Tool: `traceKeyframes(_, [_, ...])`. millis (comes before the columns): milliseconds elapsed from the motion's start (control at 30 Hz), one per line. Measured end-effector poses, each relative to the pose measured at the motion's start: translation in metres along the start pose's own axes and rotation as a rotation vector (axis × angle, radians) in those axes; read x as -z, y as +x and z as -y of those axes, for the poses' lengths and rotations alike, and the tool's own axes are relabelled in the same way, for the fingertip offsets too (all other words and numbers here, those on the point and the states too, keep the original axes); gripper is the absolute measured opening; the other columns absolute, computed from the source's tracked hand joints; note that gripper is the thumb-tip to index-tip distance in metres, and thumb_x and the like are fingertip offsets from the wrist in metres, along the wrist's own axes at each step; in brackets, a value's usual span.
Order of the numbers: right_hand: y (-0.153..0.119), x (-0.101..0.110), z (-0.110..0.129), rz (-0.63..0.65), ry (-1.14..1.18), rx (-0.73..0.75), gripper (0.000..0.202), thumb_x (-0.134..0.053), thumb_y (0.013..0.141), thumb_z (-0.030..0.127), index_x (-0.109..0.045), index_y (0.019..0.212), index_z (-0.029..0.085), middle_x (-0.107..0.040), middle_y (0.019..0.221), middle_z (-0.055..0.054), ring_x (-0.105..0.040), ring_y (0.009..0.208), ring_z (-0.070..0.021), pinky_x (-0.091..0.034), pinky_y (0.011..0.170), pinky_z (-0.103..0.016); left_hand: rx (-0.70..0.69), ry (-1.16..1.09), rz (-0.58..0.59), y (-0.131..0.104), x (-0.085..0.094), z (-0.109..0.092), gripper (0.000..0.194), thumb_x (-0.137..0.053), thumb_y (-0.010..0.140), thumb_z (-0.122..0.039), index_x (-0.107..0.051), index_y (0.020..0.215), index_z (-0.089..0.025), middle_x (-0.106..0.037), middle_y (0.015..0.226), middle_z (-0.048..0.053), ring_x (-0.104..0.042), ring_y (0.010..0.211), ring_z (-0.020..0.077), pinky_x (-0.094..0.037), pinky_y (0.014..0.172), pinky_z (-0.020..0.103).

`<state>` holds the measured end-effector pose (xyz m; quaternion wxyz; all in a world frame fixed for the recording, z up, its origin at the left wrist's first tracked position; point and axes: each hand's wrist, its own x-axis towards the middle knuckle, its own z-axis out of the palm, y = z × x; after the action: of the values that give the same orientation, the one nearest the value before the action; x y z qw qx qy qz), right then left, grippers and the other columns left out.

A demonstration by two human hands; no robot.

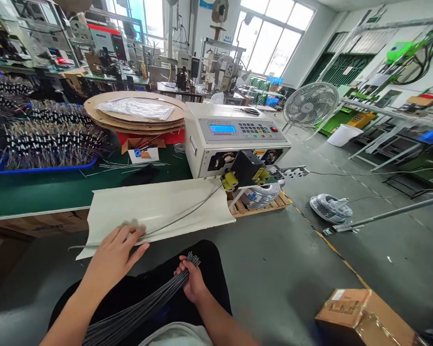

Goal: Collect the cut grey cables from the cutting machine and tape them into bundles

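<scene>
"Light cloth of a shirt (180, 335) is nearest to the camera, and black trousers (212, 259) are just beyond. What is the largest thing?"

"It is the grey floor (274, 269). Next comes the green bench (39, 192), at the left side of the picture."

"And what is at the bench?"

"One pale sheet (130, 206) is at its front edge, in front of the machine (195, 154) with a blue screen. To the left of the machine lie round cardboard discs (94, 117), and farther left a blue tray (43, 168) is full of wires with black parts."

"Where is the cable bundle (144, 306)?"

"It lies slanting over the lap, many grey cables together. The right hand (194, 283) is closed around it, near the upper end, and the cut ends come out above the fingers."

"How is the left hand (117, 250)?"

"Its palm is down, with thumb and fingers apart, at the lower edge of the sheet. A single cable (180, 219) runs from the machine over the sheet and passes at its fingers. I cannot tell if they touch it."
</scene>
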<state>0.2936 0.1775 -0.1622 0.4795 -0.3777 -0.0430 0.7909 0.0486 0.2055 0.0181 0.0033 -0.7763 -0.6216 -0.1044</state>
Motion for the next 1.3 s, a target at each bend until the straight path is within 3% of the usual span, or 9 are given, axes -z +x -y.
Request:
traceKeyframes(200, [-0.003, 0.000, 0.004, -0.020, -0.046, -0.006, 0.030, -0.076, 0.071, 0.031, -0.071, 0.096, 0.014, -0.064, 0.070, -0.001, -0.060, 0.063, -0.0138, -0.050, 0.069, -0.031, -0.028, 0.150, 0.074, -0.059, 0.016, 0.043, 0.042, -0.033, 0.097, -0.048, -0.053, 0.133, -0.041, -0.067, 0.096, 0.002, -0.063, 0.077, 0.0184, -0.047, 0.070, 0.033])
traceKeyframes(300, [-0.003, 0.001, 0.005, -0.033, -0.053, -0.010, 0.032, -0.075, 0.071, 0.030, -0.071, 0.098, 0.014, -0.070, 0.079, -0.004, -0.062, 0.063, -0.0142, -0.051, 0.067, -0.031, -0.053, 0.203, 0.223, -0.095, 0.026, 0.035, 0.045, -0.043, 0.093, -0.055, -0.051, 0.136, -0.043, -0.065, 0.082, 0.002, -0.062, 0.073, 0.0185, -0.046, 0.067, 0.033])
traceKeyframes(367, [-0.003, 0.002, 0.005, -0.036, -0.037, -0.020, 0.031, -0.075, 0.071, 0.027, -0.070, 0.098, 0.014, -0.073, 0.084, -0.006, -0.063, 0.065, -0.0149, -0.052, 0.068, -0.031, -0.049, 0.191, 0.341, -0.118, 0.025, 0.023, 0.040, -0.041, 0.096, -0.047, -0.054, 0.133, -0.043, -0.063, 0.075, 0.001, -0.062, 0.069, 0.0166, -0.045, 0.065, 0.031])
traceKeyframes(467, [-0.004, 0.003, 0.004, -0.025, 0.000, -0.042, 0.029, -0.074, 0.070, 0.023, -0.069, 0.098, 0.015, -0.074, 0.091, -0.008, -0.067, 0.072, -0.0175, -0.054, 0.072, -0.033, -0.011, 0.152, 0.455, -0.149, 0.013, 0.009, 0.039, -0.034, 0.099, -0.037, -0.057, 0.130, -0.041, -0.065, 0.071, 0.001, -0.063, 0.069, 0.0153, -0.043, 0.064, 0.030])
traceKeyframes(600, [-0.006, 0.002, 0.003, -0.031, 0.032, -0.061, 0.027, -0.073, 0.070, 0.022, -0.068, 0.095, 0.016, -0.074, 0.098, -0.009, -0.070, 0.088, -0.0225, -0.054, 0.083, -0.038, 0.090, 0.069, 0.539, -0.178, -0.006, 0.002, 0.040, -0.033, 0.099, -0.038, -0.063, 0.125, -0.034, -0.074, 0.087, 0.004, -0.067, 0.077, 0.0176, -0.044, 0.066, 0.030])
traceKeyframes(800, [-0.010, 0.000, 0.005, 0.008, 0.041, -0.071, 0.022, -0.069, 0.068, 0.018, -0.066, 0.089, 0.021, -0.074, 0.097, -0.004, -0.067, 0.101, -0.0257, -0.051, 0.089, -0.042, 0.321, 0.085, 0.572, -0.189, -0.011, -0.004, 0.043, -0.029, 0.098, -0.043, -0.065, 0.121, -0.032, -0.076, 0.095, 0.003, -0.068, 0.082, 0.0199, -0.038, 0.060, 0.029])
traceKeyframes(933, [-0.014, -0.002, 0.006, 0.076, 0.036, -0.074, 0.014, -0.065, 0.068, 0.016, -0.062, 0.080, 0.022, -0.070, 0.086, -0.001, -0.065, 0.102, -0.0241, -0.049, 0.090, -0.041, 0.371, 0.104, 0.604, -0.187, -0.012, -0.009, 0.045, -0.026, 0.099, -0.044, -0.066, 0.116, -0.032, -0.076, 0.092, 0.004, -0.067, 0.077, 0.0212, -0.031, 0.056, 0.028])
traceKeyframes(1133, [-0.014, -0.002, 0.006, 0.152, 0.067, -0.059, 0.013, -0.056, 0.064, 0.013, -0.051, 0.069, 0.023, -0.052, 0.066, 0.003, -0.056, 0.072, -0.0172, -0.047, 0.086, -0.039, 0.392, 0.088, 0.675, -0.186, -0.023, -0.016, 0.047, -0.025, 0.099, -0.044, -0.066, 0.115, -0.029, -0.075, 0.093, 0.006, -0.068, 0.077, 0.0239, -0.034, 0.056, 0.029])
traceKeyframes(1300, [-0.011, 0.000, 0.006, 0.203, 0.121, -0.074, 0.013, -0.055, 0.062, 0.014, -0.051, 0.071, 0.023, -0.047, 0.067, 0.003, -0.049, 0.066, -0.0153, -0.046, 0.077, -0.034, 0.415, 0.131, 0.717, -0.192, -0.035, -0.020, 0.049, -0.021, 0.099, -0.041, -0.063, 0.121, -0.027, -0.074, 0.088, 0.009, -0.067, 0.072, 0.0262, -0.041, 0.060, 0.032])
